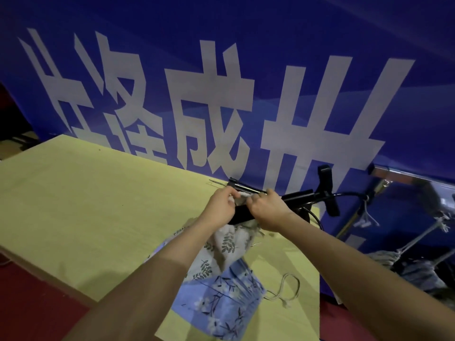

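Both my hands meet at the far edge of the yellow table (86, 205). My left hand (220, 209) pinches the top edge of a pale leaf-print cloth (227, 242). My right hand (267, 211) grips the same cloth edge beside it, over a black pump-like tool (298, 196) lying on the table. The cloth hangs down from my fingers toward me. A black flat piece (242, 216) shows between my hands; what it is I cannot tell.
A blue floral cloth (229, 303) lies near the table's front edge, with a pale drawstring cord (288, 291) beside it. A blue banner (246, 82) with large white characters stands behind. Metal frame rods and white ties (369, 212) are at right. Red floor (37, 303) lies left.
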The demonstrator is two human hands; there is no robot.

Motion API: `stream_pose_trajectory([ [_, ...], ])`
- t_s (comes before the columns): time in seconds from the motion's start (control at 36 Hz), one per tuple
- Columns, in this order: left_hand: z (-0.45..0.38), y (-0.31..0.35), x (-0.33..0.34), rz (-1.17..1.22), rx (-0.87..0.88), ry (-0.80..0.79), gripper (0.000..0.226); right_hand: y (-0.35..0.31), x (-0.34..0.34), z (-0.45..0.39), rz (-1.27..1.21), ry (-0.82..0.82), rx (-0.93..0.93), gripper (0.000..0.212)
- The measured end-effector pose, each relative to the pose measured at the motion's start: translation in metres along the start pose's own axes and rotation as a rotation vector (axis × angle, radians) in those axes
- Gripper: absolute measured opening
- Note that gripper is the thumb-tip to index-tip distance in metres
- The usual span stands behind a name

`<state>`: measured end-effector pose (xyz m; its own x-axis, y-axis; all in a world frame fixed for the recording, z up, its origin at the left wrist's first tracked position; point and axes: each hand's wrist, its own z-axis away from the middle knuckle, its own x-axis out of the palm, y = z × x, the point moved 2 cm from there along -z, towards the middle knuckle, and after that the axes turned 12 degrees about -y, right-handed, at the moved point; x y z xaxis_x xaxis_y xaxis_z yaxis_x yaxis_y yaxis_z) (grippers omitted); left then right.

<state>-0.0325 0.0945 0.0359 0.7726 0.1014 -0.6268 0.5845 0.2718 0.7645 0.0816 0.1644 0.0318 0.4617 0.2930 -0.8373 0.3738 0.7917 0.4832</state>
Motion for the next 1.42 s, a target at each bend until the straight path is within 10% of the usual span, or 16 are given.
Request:
stream_pose_trajectory([
  [0.33,0.001,-0.017,0.016,-0.440,-0.019,-0.219,0.040,0.004,-0.008,0.000,0.258,0.265,-0.054,0.013],
  [0.78,-0.008,-0.027,0.007,-0.791,0.035,0.160,0.044,0.013,0.004,0.010,0.003,0.852,-0.074,0.020],
  [1.17,0.003,-0.016,-0.001,-0.202,0.063,0.257,0.037,-0.015,0.026,-0.014,-1.424,-0.147,0.370,0.064],
  [1.42,0.014,-0.029,-0.005,-0.085,0.062,0.284,0.036,-0.020,0.026,-0.016,-1.511,-0.015,0.283,0.028],
])
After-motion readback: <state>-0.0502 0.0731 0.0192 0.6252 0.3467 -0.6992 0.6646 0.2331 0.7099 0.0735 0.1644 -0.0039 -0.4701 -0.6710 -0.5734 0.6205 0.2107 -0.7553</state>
